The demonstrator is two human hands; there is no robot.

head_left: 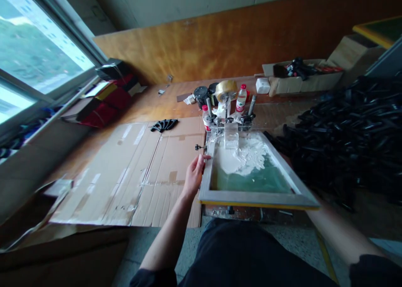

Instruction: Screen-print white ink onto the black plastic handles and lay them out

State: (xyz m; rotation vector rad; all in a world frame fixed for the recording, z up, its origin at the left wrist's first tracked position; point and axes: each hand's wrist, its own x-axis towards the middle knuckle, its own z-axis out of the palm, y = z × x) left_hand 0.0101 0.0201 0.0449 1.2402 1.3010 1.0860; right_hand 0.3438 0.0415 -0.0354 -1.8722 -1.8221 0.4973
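A framed printing screen (257,199) with green mesh and a spread of white ink (243,157) is tilted up in front of me, hinged on a metal clamp (230,120) at its far end. My left hand (194,175) holds the screen's left frame edge, fingers curled on it. My right forearm (337,232) runs under the screen's right near corner; that hand is hidden beneath the frame.
Flattened cardboard (135,174) covers the table to the left, with a small fan of black pieces (163,124) on it. Behind the clamp stand a tape roll (226,89), bottles (241,98) and dark jars (201,95). A big heap of black parts (348,136) lies right. Boxes (301,80) sit far back.
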